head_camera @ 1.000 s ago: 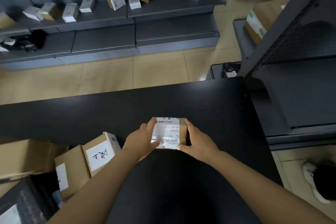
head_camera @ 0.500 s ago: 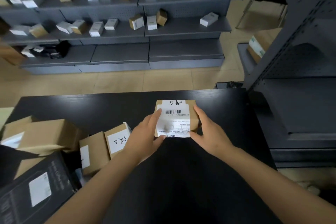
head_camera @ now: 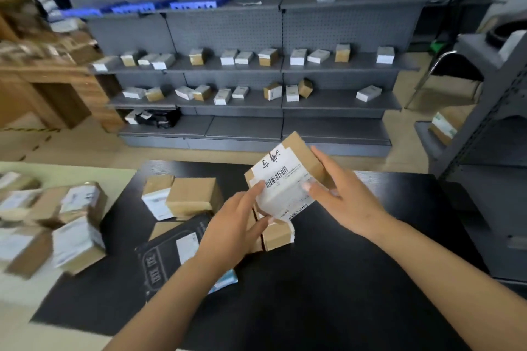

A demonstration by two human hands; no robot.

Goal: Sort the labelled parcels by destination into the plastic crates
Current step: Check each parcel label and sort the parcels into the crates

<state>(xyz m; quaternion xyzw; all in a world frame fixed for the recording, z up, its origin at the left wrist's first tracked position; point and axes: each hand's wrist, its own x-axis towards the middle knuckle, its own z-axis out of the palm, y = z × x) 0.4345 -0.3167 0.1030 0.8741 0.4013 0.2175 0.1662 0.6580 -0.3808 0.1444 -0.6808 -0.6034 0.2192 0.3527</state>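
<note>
A small brown parcel (head_camera: pixel 288 177) with a white barcode label and handwritten marks is lifted above the black table (head_camera: pixel 328 279), tilted to the left. My left hand (head_camera: pixel 233 225) holds its lower left corner with thumb and fingers. My right hand (head_camera: pixel 339 196) grips its right side, thumb on the label. Under it on the table lies another brown parcel (head_camera: pixel 278 235). More parcels (head_camera: pixel 191 196) sit at the table's left edge beside a black labelled package (head_camera: pixel 174 253). No crate is visible.
A blurred heap of labelled parcels (head_camera: pixel 57 225) lies on the floor to the left. Grey shelving (head_camera: pixel 256 68) with several small boxes runs along the back. Another grey shelf unit (head_camera: pixel 490 179) stands close on the right. A chair (head_camera: pixel 453 71) is at the far right.
Both hands have lifted the parcel off the table and tilted it left. The view has swung up and left, bringing the floor heap and upper shelves into sight.
</note>
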